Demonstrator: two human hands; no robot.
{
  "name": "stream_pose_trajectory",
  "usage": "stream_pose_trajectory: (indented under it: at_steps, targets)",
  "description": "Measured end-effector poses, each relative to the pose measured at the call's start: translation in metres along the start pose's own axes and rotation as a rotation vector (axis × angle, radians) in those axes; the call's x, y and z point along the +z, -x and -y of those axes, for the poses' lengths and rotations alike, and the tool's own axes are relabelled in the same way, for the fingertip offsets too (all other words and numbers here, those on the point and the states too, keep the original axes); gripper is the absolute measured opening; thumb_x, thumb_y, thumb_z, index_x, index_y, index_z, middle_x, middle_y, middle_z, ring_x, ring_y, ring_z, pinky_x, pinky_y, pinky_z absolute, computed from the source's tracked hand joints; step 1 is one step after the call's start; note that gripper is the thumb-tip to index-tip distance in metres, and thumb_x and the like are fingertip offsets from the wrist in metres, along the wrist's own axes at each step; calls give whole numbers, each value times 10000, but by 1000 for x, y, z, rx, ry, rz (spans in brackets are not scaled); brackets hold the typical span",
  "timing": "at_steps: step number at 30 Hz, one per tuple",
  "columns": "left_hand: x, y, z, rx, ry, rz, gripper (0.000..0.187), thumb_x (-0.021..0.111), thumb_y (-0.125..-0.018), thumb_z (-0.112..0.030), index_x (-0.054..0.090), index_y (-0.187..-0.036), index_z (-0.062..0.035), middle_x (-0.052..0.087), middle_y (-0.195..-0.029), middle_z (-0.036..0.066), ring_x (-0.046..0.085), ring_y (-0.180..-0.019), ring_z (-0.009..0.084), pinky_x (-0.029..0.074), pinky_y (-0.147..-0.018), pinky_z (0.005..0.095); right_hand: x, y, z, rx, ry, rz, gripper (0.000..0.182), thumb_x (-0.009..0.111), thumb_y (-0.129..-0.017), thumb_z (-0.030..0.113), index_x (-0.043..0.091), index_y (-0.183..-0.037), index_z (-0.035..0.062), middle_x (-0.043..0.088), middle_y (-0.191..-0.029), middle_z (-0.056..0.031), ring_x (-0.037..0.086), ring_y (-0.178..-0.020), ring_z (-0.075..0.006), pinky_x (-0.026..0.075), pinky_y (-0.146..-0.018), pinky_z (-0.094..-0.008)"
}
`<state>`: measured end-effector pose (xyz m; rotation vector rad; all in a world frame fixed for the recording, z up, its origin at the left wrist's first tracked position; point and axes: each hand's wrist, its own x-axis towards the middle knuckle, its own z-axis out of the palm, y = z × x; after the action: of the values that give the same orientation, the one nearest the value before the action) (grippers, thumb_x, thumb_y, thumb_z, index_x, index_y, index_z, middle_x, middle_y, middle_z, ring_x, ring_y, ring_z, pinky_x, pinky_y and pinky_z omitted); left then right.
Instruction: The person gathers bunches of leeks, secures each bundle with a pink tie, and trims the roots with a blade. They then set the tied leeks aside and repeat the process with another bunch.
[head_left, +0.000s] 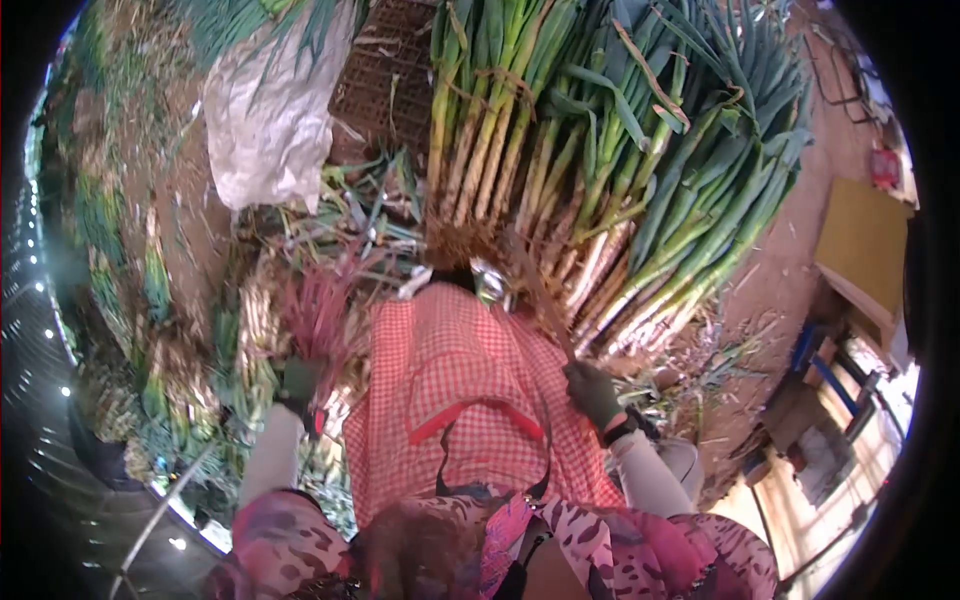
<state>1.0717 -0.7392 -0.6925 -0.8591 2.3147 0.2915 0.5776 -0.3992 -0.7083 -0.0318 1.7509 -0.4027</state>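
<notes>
My left hand (298,383), in a dark glove, is at the lower end of a bunch of thin pink strings (325,305); its fingers look closed on them, though blur hides the detail. A small red thing (319,420) shows beside that wrist. Gloved in dark green, my right hand (592,392) is closed round the near end of a long, thin brown blade-like piece (543,295), whose far end reaches the roots of the leeks. Large bunches of leeks (490,140) lie ahead of me, with more leeks (690,220) fanned to the right, leaves pointing away.
A red checked apron (470,370) covers my lap. A white sack (270,115) lies ahead on the left by a brown crate (385,75). Smaller bunches of leeks (258,310) and leaf scraps are on the left. A cardboard box (862,255) stands at the right.
</notes>
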Motion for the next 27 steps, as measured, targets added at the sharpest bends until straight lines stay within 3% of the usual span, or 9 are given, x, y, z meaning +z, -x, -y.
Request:
stream_pose_trajectory:
  at_steps: [8, 9, 11, 15, 18, 19, 21, 25, 27]
  targets:
    - [96, 253, -218, -922, 763, 337, 377, 505, -860, -418, 615, -1054, -115, 626, -711, 177, 600, -653, 373, 471, -585, 472, -48, 32, -1, -50, 49, 59, 197, 549, -900, 214, 618, -988, 51, 506, -588, 21, 486, -499, -81, 396, -446, -233]
    - [98, 252, -226, -937, 832, 352, 394, 489, -866, -423, 606, -1095, -124, 630, -730, 208, 601, -695, 422, 467, -616, 499, -31, 15, -7, -208, 182, 64, 189, 552, -896, 208, 614, -983, 52, 508, -590, 22, 485, -492, -82, 392, -437, -232]
    - [145, 290, -260, -519, 575, 361, 287, 503, -889, -349, 636, -916, -96, 657, -789, 150, 624, -737, 358, 481, -631, 471, -6, 16, 10, 169, -163, 76, 186, 585, -847, 168, 588, -996, 56, 540, -637, -1, 520, -503, -117, 409, -415, -258]
    - [159, 321, -319, -1008, 1072, 366, 336, 491, -896, -403, 632, -937, -100, 654, -811, 182, 629, -774, 366, 491, -661, 453, 33, -10, -13, 23, -4, 303, 118, 571, -898, 219, 605, -931, 111, 458, -570, 31, 429, -441, -82, 366, -395, -247]
    - [177, 314, -306, -1083, 1266, 375, 172, 492, -900, -249, 594, -937, -115, 645, -782, 163, 646, -753, 329, 515, -596, 414, 98, -37, -17, 132, 46, 398, 89, 576, -885, 188, 579, -921, 107, 473, -589, 23, 466, -473, -98, 386, -416, -251]
    - [239, 345, -335, -843, 922, 358, 95, 491, -870, -166, 561, -927, -139, 632, -782, 158, 645, -753, 308, 510, -554, 393, 113, -35, -19, 164, 55, 434, 82, 578, -881, 178, 571, -918, 106, 477, -596, 20, 479, -483, -103, 392, -423, -253]
    - [342, 392, -403, -1079, 1133, -135, 95, 489, -853, -157, 565, -909, -150, 623, -798, 173, 633, -731, 318, 494, -541, 422, 142, -27, -30, 236, 73, 492, 73, 581, -873, 157, 554, -912, 103, 487, -609, 14, 503, -505, -113, 406, -437, -256]
    - [338, 407, -384, -1436, 1374, 147, 194, 523, -872, -255, 592, -858, -74, 630, -768, 180, 622, -682, 303, 461, -540, 419, 201, -31, -68, 503, -332, 867, 58, 585, -854, 102, 530, -867, 90, 500, -613, 3, 548, -550, -126, 437, -478, -255]
    - [362, 424, -389, -1673, 1471, 80, 290, 555, -869, -322, 608, -826, -40, 623, -713, 172, 605, -635, 286, 439, -538, 409, 231, -31, -110, -395, 654, 775, 68, 591, -856, 102, 545, -903, 84, 516, -626, -3, 554, -563, -111, 443, -488, -243]
